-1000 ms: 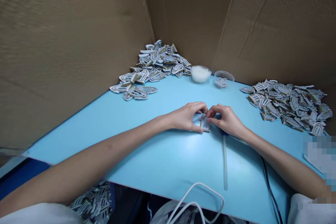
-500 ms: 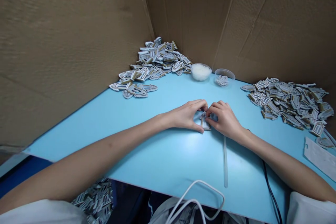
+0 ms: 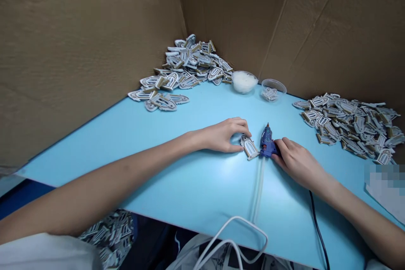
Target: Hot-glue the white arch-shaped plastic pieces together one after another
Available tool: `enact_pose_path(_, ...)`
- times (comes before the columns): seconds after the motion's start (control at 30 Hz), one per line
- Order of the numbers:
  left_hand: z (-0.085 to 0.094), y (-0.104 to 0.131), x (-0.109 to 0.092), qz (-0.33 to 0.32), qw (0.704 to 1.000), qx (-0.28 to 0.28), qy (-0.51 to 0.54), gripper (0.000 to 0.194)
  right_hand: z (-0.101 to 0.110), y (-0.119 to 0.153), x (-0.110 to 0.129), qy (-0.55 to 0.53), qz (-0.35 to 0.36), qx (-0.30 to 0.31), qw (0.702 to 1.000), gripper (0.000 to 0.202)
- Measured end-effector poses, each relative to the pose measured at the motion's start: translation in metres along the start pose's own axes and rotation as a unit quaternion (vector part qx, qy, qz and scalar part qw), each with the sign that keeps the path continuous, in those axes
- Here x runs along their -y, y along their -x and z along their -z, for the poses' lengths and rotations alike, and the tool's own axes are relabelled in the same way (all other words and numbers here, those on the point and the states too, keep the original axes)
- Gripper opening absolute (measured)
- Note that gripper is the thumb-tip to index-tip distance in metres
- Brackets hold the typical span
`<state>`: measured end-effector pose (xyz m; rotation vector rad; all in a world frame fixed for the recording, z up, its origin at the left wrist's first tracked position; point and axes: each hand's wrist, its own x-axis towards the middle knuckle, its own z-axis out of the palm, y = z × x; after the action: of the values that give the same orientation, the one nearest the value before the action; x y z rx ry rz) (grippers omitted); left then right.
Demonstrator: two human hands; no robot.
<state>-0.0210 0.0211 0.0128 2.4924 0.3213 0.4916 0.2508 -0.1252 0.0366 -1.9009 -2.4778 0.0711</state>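
Note:
My left hand (image 3: 225, 136) has its thumb and fingertips closed on the edges of a small white arched window-shaped piece (image 3: 249, 148), outlined in brown, just above or on the blue table. My right hand (image 3: 295, 160) grips the handle of a blue glue gun (image 3: 267, 144), whose nozzle points away from me. From the gun's back end a long translucent glue stick (image 3: 261, 185) runs toward me. The gun is just right of the arched piece; whether the two touch, I cannot tell.
Piles of arched pieces lie at the back left (image 3: 193, 65) and on the right (image 3: 354, 122). Between them stand a tub of white material (image 3: 244, 82) and a tub of small parts (image 3: 272, 90). A black cord (image 3: 318, 223) and a white cable (image 3: 234, 219) are near the front edge. Cardboard walls (image 3: 237, 17) enclose the back.
My right hand has left the arched piece and now holds the glue gun upright on the table's right of it. My left hand stays at the piece, which is now tilted.

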Motion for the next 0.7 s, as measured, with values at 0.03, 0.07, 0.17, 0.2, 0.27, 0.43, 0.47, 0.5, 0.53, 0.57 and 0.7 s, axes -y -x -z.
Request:
enact_pose_path(0.03, 0.000, 0.000, 0.000, 0.003, 1.000, 0.002, -0.002, 0.030, -0.005, 0.000, 0.001, -0.040, 0.000, -0.022, 0.999, 0.017)
enact_pose_path(0.07, 0.000, 0.000, 0.001, 0.008, 1.000, 0.004, -0.002, 0.030, -0.009, 0.000, 0.000, -0.091, -0.002, -0.038, 0.995, 0.021)
enact_pose_path(0.17, 0.000, 0.000, 0.002, 0.026, 1.000, 0.003, 0.003, 0.033, -0.016, 0.001, -0.010, -0.290, -0.025, -0.066, 0.954, 0.028)
enact_pose_path(0.2, 0.000, -0.001, 0.002, 0.031, 0.999, 0.001, 0.008, 0.034, -0.017, 0.002, -0.014, -0.362, -0.030, -0.068, 0.929, 0.032)
enact_pose_path(0.27, -0.001, -0.001, 0.003, 0.037, 0.999, 0.000, 0.019, 0.035, -0.019, 0.004, -0.018, -0.478, -0.033, -0.052, 0.876, 0.037)
enact_pose_path(0.43, -0.005, -0.001, 0.002, 0.058, 0.998, 0.007, 0.032, 0.038, -0.016, 0.005, -0.013, -0.498, -0.048, 0.013, 0.866, 0.037)
enact_pose_path(0.47, -0.006, -0.001, 0.001, 0.063, 0.997, 0.008, 0.031, 0.039, -0.015, 0.004, -0.011, -0.484, -0.050, 0.013, 0.874, 0.037)
enact_pose_path(0.5, -0.007, -0.001, 0.001, 0.067, 0.997, 0.009, 0.030, 0.039, -0.014, 0.003, -0.009, -0.472, -0.050, 0.012, 0.880, 0.036)
enact_pose_path(0.53, -0.008, -0.001, 0.000, 0.071, 0.997, 0.009, 0.029, 0.039, -0.013, 0.002, -0.007, -0.462, -0.048, 0.012, 0.886, 0.036)
enact_pose_path(0.57, -0.008, -0.001, 0.000, 0.072, 0.997, 0.009, 0.028, 0.039, -0.012, 0.001, -0.005, -0.454, -0.045, 0.013, 0.890, 0.037)
enact_pose_path(0.7, -0.010, -0.001, -0.001, 0.071, 0.997, 0.006, 0.029, 0.037, -0.010, -0.001, -0.002, -0.431, -0.039, 0.011, 0.901, 0.037)
